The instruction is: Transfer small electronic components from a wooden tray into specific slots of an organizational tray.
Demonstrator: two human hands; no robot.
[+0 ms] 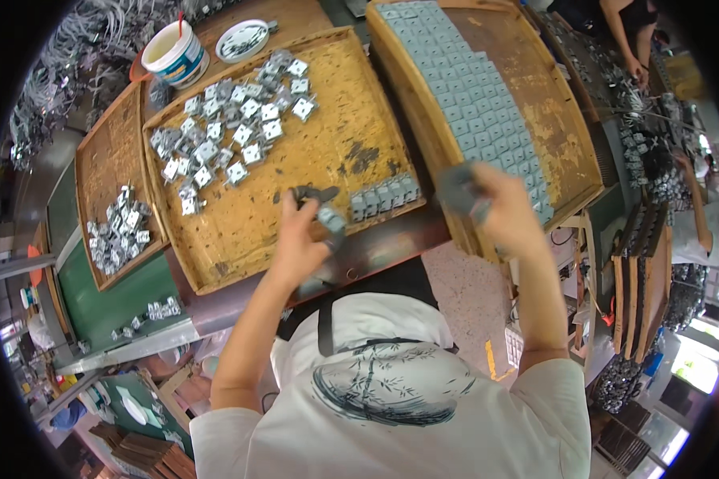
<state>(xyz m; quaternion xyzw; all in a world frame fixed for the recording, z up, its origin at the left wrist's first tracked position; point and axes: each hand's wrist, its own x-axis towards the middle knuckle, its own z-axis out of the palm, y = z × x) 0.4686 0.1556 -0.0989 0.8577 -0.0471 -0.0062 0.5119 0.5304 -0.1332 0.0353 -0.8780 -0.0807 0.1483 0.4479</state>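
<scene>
I judge this the sorting step. Nearest me, on the middle tray's [216, 263] front edge, my left hand [299, 239] pinches one grey metal part [331, 219]. Right of that tray, my right hand [499, 203] grips a blurred part [458, 190]; next it needs seating squarely beside the laid rows [471, 104]. Loose parts [232, 132] lie at the tray's far end.

White short-sleeved shirt; bamboo-ink print

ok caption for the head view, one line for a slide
Left hand and right hand lift grey metal parts over wooden trays.
</scene>
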